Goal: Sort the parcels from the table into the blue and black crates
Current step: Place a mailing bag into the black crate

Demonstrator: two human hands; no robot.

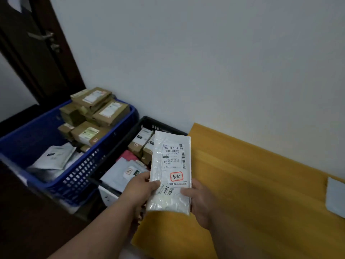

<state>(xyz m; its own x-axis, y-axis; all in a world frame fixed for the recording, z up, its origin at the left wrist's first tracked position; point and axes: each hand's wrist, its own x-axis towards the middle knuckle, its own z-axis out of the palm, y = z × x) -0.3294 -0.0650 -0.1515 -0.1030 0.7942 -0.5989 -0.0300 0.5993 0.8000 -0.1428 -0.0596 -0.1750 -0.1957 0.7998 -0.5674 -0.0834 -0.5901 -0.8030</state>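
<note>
**White parcel held up over table edge**

Both hands grip one white parcel (170, 172), label facing up; left hand (142, 191) pinches its left edge, right hand (200, 200) its lower right edge; parcel is just above the yellow table (252, 184), at its left end; black crate (119, 144) just left of table, blue crate (78, 176) beyond, both holding parcels; grey parcel (336, 197) lies at table's far right.

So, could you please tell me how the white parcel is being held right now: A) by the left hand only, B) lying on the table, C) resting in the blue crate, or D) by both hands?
D: the left hand and right hand each grip a side of the white parcel, held up near the black crate.
</note>
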